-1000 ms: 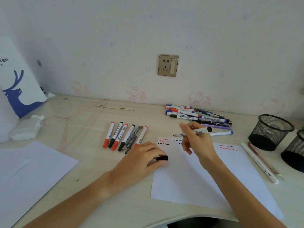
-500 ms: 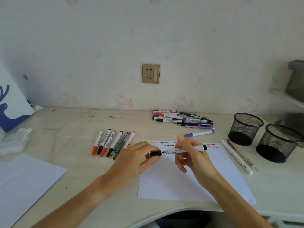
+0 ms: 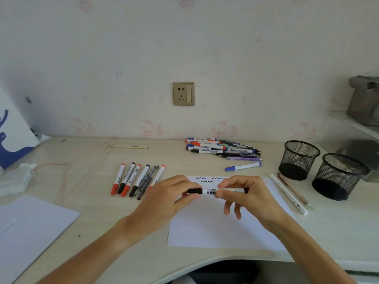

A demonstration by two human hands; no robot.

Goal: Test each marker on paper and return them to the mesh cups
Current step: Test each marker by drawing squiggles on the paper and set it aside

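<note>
**Capping the black marker over the paper**

Pinching the black cap (image 3: 194,190) in the left hand (image 3: 168,199), thumb and forefinger curled round it. Gripping the marker (image 3: 223,191) barrel in the right hand (image 3: 249,196), fingers curled round its middle, holding it level just above the paper (image 3: 215,228). Cap seeming seated on the barrel's end already, or very nearly; hard telling from here whether clicked home.

Judging the step: closing a tested marker, squiggles showing along the paper's far edge. Next move probably calling for a firm push together, then carrying the marker rightward to the near cup (image 3: 339,177) or the far cup (image 3: 298,159), both standing open-mouthed near the desk's right end and looking empty.

Minding the way across: two pens (image 3: 290,193) lying slantwise between paper and cups, so lifting over them rather than sliding. Blue marker (image 3: 243,166) lying alone just beyond the paper; pile (image 3: 222,149) lying farther back by the wall. Row of markers (image 3: 137,180) lying left of the paper, near the left hand. Desk (image 3: 102,232) front edge curving close under the forearms; open room lying between row and second sheet (image 3: 30,226).
</note>
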